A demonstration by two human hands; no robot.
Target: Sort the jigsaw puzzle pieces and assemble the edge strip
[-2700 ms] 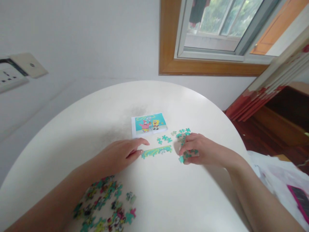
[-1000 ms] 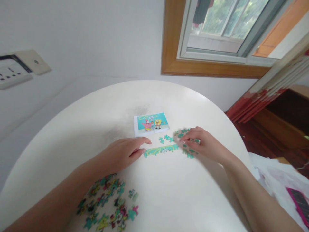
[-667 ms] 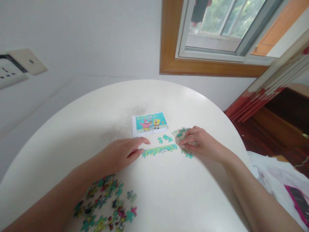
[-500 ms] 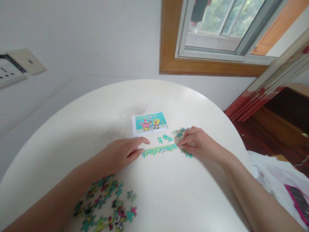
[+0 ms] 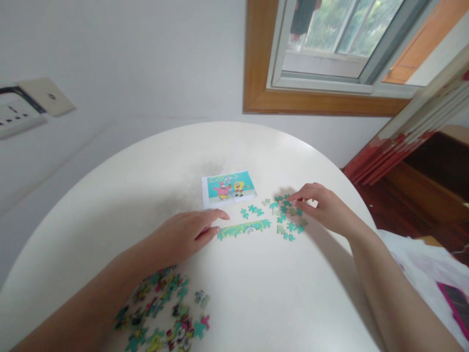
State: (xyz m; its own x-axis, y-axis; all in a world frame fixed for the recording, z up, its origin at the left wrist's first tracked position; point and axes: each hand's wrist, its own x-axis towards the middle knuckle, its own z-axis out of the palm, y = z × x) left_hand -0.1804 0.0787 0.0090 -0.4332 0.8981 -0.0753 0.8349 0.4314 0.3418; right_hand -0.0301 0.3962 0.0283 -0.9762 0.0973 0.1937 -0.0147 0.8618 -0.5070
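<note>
My left hand (image 5: pixel 194 231) rests at the left end of a joined strip of jigsaw pieces (image 5: pixel 245 228), thumb and forefinger apart, the thumb touching the strip's end. Over the upper right of a group of loose teal and pale jigsaw pieces (image 5: pixel 281 220) is my right hand (image 5: pixel 317 203). Its thumb and forefinger come together at the pieces; whatever is between the tips is too small to make out. A few teal pieces (image 5: pixel 252 210) lie just above the strip. Behind them lies a picture card (image 5: pixel 230 187) showing a pink starfish and a yellow sponge character.
A larger heap of mixed jigsaw pieces (image 5: pixel 179 327) lies near my left forearm on the round white table (image 5: pixel 256 293). A wall with a socket (image 5: pixel 18 115) and a window (image 5: pixel 330 44) stands behind. White plastic (image 5: pixel 414 264) and a pink-edged phone (image 5: pixel 454 305) are at the right.
My right hand has moved from the strip's right end up and right to the loose teal pieces, uncovering more of them. The left hand stays at the strip.
</note>
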